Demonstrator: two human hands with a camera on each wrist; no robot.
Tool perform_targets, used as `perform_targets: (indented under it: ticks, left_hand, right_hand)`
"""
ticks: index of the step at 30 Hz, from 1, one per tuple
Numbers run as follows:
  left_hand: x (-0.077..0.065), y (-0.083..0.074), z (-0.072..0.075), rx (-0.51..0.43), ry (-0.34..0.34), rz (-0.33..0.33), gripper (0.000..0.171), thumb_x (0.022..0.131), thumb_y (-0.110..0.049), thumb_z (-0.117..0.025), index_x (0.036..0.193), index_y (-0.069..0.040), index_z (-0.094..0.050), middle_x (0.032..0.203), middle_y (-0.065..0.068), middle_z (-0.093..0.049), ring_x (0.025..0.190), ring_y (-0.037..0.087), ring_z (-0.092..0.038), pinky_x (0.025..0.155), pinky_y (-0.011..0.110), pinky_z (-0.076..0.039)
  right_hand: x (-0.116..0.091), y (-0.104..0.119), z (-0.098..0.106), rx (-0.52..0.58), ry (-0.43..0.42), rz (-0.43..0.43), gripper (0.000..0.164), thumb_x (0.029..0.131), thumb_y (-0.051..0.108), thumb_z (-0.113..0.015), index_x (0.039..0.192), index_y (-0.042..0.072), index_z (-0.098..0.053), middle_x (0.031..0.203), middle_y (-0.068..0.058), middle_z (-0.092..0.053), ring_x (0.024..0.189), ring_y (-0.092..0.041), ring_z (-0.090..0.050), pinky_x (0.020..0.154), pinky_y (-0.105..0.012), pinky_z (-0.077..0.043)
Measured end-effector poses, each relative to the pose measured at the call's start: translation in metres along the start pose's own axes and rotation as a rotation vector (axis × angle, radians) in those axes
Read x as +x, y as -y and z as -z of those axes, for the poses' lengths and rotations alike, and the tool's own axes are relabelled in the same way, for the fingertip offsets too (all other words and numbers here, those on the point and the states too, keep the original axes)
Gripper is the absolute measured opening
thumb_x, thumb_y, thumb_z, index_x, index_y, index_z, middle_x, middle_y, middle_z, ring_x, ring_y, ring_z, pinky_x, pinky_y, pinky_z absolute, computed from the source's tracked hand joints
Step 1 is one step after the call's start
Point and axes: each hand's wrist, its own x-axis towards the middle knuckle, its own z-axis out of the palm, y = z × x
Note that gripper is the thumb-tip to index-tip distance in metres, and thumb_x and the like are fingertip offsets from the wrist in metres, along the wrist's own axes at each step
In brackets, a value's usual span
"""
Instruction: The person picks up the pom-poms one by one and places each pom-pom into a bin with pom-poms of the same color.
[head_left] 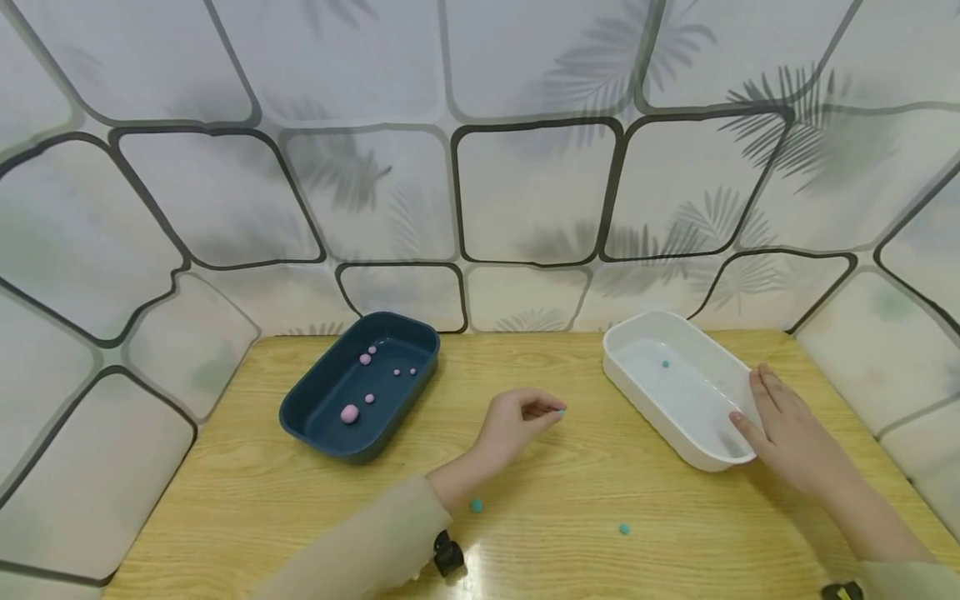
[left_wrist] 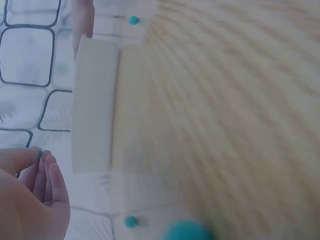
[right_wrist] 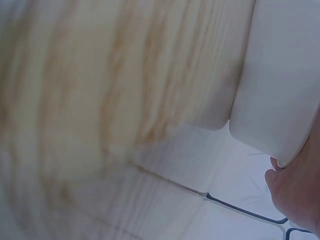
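Between the thumb and fingertips of the left hand [head_left: 519, 422], a small teal ball [head_left: 561, 412] is pinched, showing at the very tip of the grip on the side toward the white tray [head_left: 690, 402]. That hand is raised above the wooden table [head_left: 555, 533], between the two trays and apart from both, its fingers curled in toward the thumb. One loose teal ball [head_left: 477, 505] lies on the wood just beside the left wrist; another loose ball [head_left: 624, 528] lies farther right, nearer the front edge of the head view.

At the far side of the white tray, the right hand [head_left: 798, 446] rests on the rim with straight fingers, its thumb set apart and reaching over the edge. A single teal bead [head_left: 665, 364] lies on the floor of that tray, toward its far end. Well to the left stands a dark blue tray [head_left: 388, 407] with six pink balls [head_left: 349, 413] of differing sizes scattered inside. Patterned cloth [head_left: 532, 192] stands behind the table.
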Motion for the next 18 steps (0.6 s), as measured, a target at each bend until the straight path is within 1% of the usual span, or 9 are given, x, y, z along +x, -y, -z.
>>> perform_targets:
  ticks: [1,3,5,7,8,14,16,18]
  left_hand:
    - [0.004,-0.003,-0.004,-0.011,0.002,-0.006,0.011,0.098,-0.008,-0.076,0.106,-0.001,-0.081,0.103,0.017,-0.081,0.086,0.018,-0.073,0.072,0.012,-0.054]
    - [0.01,-0.008,-0.01,-0.027,0.007,-0.012,0.011,0.099,-0.008,-0.076,0.106,-0.001,-0.081,0.103,0.016,-0.081,0.086,0.017,-0.073,0.072,0.012,-0.054]
    - [0.017,-0.012,-0.016,-0.04,0.011,-0.007,0.011,0.099,-0.008,-0.076,0.106,-0.001,-0.081,0.104,0.016,-0.081,0.086,0.014,-0.072,0.072,0.012,-0.054]
    - [0.024,-0.016,-0.022,-0.046,0.011,-0.01,0.011,0.098,-0.007,-0.076,0.106,-0.001,-0.081,0.104,0.016,-0.081,0.084,0.011,-0.072,0.072,0.012,-0.054]
    - [0.027,-0.017,-0.025,-0.043,0.012,-0.008,0.011,0.098,-0.007,-0.076,0.106,-0.002,-0.081,0.104,0.015,-0.081,0.084,0.009,-0.071,0.072,0.012,-0.054]
    - [0.045,-0.026,-0.041,-0.024,-0.01,-0.023,0.012,0.098,-0.007,-0.077,0.106,0.0,-0.082,0.105,0.015,-0.082,0.086,0.015,-0.075,0.071,0.011,-0.054]
    - [0.051,-0.029,-0.046,-0.014,-0.01,-0.033,0.012,0.098,-0.007,-0.076,0.107,-0.001,-0.082,0.105,0.014,-0.082,0.086,0.012,-0.075,0.072,0.011,-0.054]
    - [0.055,-0.032,-0.051,-0.011,-0.004,-0.039,0.012,0.098,-0.007,-0.076,0.107,-0.001,-0.082,0.105,0.014,-0.082,0.085,0.009,-0.073,0.074,0.01,-0.055]
  right_hand:
    - [0.0,0.0,-0.001,-0.001,-0.002,0.0,0.076,0.115,0.032,-0.042,0.16,-0.021,-0.01,0.168,-0.044,-0.006,0.161,-0.056,-0.003,0.134,-0.04,0.016]
    - [0.0,-0.001,-0.002,-0.001,-0.006,0.0,0.076,0.115,0.032,-0.043,0.16,-0.02,-0.011,0.168,-0.044,-0.007,0.161,-0.056,-0.004,0.134,-0.038,0.017]
    - [-0.001,-0.001,-0.003,-0.002,-0.013,0.002,0.076,0.114,0.031,-0.043,0.16,-0.021,-0.012,0.168,-0.045,-0.007,0.16,-0.057,-0.005,0.133,-0.036,0.018]
    - [-0.001,-0.001,-0.004,-0.004,-0.018,0.003,0.076,0.114,0.031,-0.044,0.16,-0.021,-0.012,0.167,-0.045,-0.008,0.16,-0.058,-0.007,0.133,-0.036,0.018]
    - [-0.001,-0.001,-0.004,-0.006,-0.022,0.004,0.076,0.114,0.031,-0.044,0.16,-0.021,-0.013,0.167,-0.045,-0.009,0.159,-0.059,-0.008,0.133,-0.034,0.019]
    - [-0.002,0.002,-0.002,-0.016,-0.026,0.003,0.076,0.114,0.031,-0.044,0.159,-0.022,-0.014,0.166,-0.046,-0.01,0.16,-0.058,-0.007,0.131,-0.032,0.019]
    - [-0.001,0.002,-0.001,-0.018,-0.023,0.003,0.076,0.114,0.031,-0.044,0.159,-0.022,-0.013,0.167,-0.046,-0.009,0.16,-0.057,-0.005,0.131,-0.032,0.02]
    - [-0.001,0.001,-0.001,-0.021,-0.023,0.003,0.076,0.114,0.031,-0.044,0.159,-0.023,-0.013,0.167,-0.046,-0.009,0.16,-0.057,-0.005,0.132,-0.035,0.019]
